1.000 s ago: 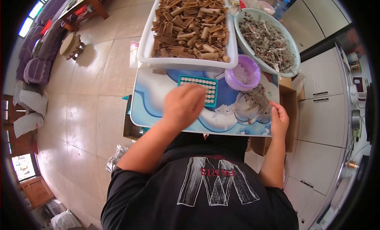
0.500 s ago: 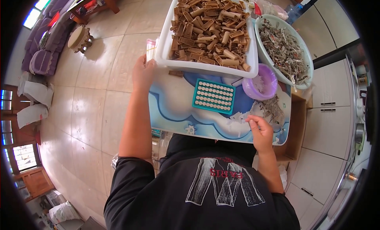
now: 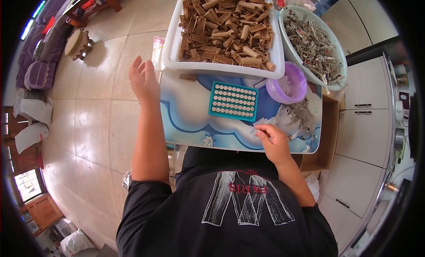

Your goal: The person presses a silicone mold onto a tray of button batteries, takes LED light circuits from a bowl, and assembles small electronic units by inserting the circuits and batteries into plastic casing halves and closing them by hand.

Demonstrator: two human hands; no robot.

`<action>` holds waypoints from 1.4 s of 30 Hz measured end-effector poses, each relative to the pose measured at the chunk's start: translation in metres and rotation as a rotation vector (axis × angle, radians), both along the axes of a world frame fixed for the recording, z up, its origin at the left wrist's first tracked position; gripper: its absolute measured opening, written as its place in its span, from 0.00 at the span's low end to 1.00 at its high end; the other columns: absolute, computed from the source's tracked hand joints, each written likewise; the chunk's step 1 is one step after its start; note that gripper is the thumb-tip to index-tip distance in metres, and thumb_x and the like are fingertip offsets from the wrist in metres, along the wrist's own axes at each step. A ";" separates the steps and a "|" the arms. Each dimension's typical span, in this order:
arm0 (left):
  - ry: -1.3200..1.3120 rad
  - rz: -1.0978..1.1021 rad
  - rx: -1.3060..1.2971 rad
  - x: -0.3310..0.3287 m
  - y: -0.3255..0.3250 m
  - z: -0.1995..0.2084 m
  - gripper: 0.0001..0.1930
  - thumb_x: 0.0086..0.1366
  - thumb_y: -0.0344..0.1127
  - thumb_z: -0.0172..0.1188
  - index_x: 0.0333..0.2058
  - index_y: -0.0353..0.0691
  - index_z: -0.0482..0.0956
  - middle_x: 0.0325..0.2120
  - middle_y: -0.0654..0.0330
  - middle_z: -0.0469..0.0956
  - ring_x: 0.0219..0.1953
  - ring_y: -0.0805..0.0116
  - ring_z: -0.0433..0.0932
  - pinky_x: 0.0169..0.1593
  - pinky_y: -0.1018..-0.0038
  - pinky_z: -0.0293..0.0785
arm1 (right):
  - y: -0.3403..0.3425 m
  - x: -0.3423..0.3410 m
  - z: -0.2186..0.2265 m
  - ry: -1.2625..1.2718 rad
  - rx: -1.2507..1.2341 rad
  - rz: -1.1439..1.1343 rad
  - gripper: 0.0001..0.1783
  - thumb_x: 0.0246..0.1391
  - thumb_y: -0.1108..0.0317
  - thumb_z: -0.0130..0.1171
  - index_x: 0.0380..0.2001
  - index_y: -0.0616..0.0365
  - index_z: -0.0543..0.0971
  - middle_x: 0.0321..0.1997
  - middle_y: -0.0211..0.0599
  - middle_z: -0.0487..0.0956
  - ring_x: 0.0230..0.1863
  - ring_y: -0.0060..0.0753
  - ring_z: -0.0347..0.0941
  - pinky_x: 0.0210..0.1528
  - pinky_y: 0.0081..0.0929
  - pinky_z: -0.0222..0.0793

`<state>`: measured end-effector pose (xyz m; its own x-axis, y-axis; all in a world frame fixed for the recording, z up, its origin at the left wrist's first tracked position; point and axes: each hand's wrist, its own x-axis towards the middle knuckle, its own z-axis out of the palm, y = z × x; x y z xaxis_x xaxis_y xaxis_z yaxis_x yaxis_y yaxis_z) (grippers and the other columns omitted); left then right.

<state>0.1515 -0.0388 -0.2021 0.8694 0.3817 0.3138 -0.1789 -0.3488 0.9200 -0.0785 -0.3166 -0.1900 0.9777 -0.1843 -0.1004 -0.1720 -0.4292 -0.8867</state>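
Note:
My left hand (image 3: 145,82) is raised off the table's left edge, its fingers apart and holding nothing. Close by, a pink-and-white packet or cloth (image 3: 158,51) lies against the white tub. My right hand (image 3: 273,142) is closed in a pinch over the table's front part, beside a scatter of small translucent white pieces (image 3: 271,120); whatever lies between the fingertips is too small to make out. Ahead of it sits a teal tray (image 3: 210,107) filled with rows of small round white pieces (image 3: 233,101). A purple bowl (image 3: 273,94) with translucent bits inside stands to the tray's right.
A white tub (image 3: 221,70) heaped with brown half-tube pieces (image 3: 230,31) occupies the table's far side. Right of it, a pale green basin (image 3: 287,44) holds crinkled silvery strips. More such strips (image 3: 302,114) lie on the blue patterned table (image 3: 186,131), and a brown piece (image 3: 187,77) sits below the tub.
My left hand has come away from the packet by the tub, moving left with its fingers opening. My right hand has shifted left, nearer the teal tray, still pinched.

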 end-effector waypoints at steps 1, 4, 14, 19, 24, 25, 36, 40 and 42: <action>-0.081 -0.023 -0.050 -0.006 0.000 -0.004 0.19 0.67 0.35 0.53 0.52 0.29 0.70 0.45 0.50 0.74 0.47 0.61 0.75 0.53 0.70 0.69 | 0.000 0.000 -0.001 0.036 -0.015 0.002 0.07 0.56 0.72 0.57 0.37 0.62 0.79 0.32 0.38 0.80 0.33 0.30 0.77 0.34 0.23 0.69; -0.053 -0.046 -0.098 -0.032 -0.004 -0.006 0.15 0.66 0.32 0.54 0.49 0.30 0.73 0.43 0.51 0.75 0.44 0.62 0.75 0.50 0.71 0.70 | 0.002 0.001 0.001 0.069 -0.081 0.047 0.07 0.55 0.72 0.57 0.36 0.62 0.79 0.32 0.39 0.79 0.32 0.33 0.77 0.33 0.25 0.69; 0.290 -0.616 0.038 -0.105 -0.043 -0.024 0.14 0.64 0.32 0.57 0.47 0.35 0.73 0.39 0.53 0.80 0.35 0.61 0.79 0.39 0.69 0.75 | -0.015 -0.061 -0.005 0.277 -0.185 0.302 0.10 0.55 0.64 0.56 0.33 0.59 0.79 0.31 0.42 0.80 0.36 0.45 0.77 0.38 0.36 0.71; 0.335 -0.698 0.026 -0.110 -0.051 -0.016 0.14 0.64 0.31 0.56 0.47 0.34 0.73 0.37 0.49 0.80 0.36 0.56 0.80 0.40 0.68 0.76 | -0.049 -0.139 -0.019 0.498 -0.304 0.166 0.10 0.54 0.63 0.58 0.34 0.58 0.79 0.32 0.44 0.80 0.36 0.45 0.77 0.38 0.36 0.71; 0.327 -0.734 0.131 -0.098 -0.042 0.005 0.12 0.63 0.33 0.56 0.44 0.36 0.75 0.33 0.51 0.81 0.33 0.55 0.80 0.37 0.67 0.76 | -0.070 -0.199 -0.049 0.496 -0.158 0.147 0.10 0.51 0.65 0.62 0.34 0.58 0.78 0.31 0.45 0.80 0.34 0.43 0.78 0.38 0.33 0.71; 0.311 -0.679 0.315 -0.096 -0.039 0.021 0.11 0.63 0.33 0.57 0.43 0.37 0.76 0.31 0.52 0.81 0.31 0.55 0.80 0.35 0.67 0.75 | -0.073 -0.200 -0.045 0.575 -0.173 0.058 0.10 0.50 0.65 0.63 0.33 0.59 0.78 0.30 0.44 0.80 0.33 0.42 0.78 0.37 0.32 0.71; -0.392 -0.444 0.743 0.044 -0.072 0.095 0.14 0.62 0.35 0.56 0.46 0.38 0.75 0.52 0.50 0.72 0.51 0.49 0.71 0.54 0.61 0.69 | -0.075 -0.166 -0.039 0.386 -0.273 -0.170 0.07 0.50 0.70 0.62 0.28 0.62 0.77 0.23 0.38 0.76 0.25 0.29 0.72 0.29 0.26 0.67; -0.418 -0.396 0.941 0.109 -0.102 0.087 0.19 0.64 0.43 0.55 0.51 0.42 0.73 0.59 0.50 0.66 0.58 0.49 0.66 0.58 0.60 0.66 | -0.070 -0.139 -0.017 0.220 -0.319 -0.188 0.07 0.50 0.67 0.62 0.28 0.59 0.77 0.26 0.41 0.77 0.28 0.43 0.74 0.32 0.33 0.69; -0.364 -0.397 0.984 0.136 -0.120 0.083 0.21 0.65 0.47 0.53 0.53 0.44 0.73 0.60 0.51 0.63 0.61 0.50 0.62 0.61 0.59 0.63 | -0.068 -0.120 0.001 0.148 -0.350 -0.160 0.06 0.50 0.68 0.61 0.27 0.59 0.77 0.26 0.42 0.77 0.29 0.44 0.74 0.32 0.33 0.69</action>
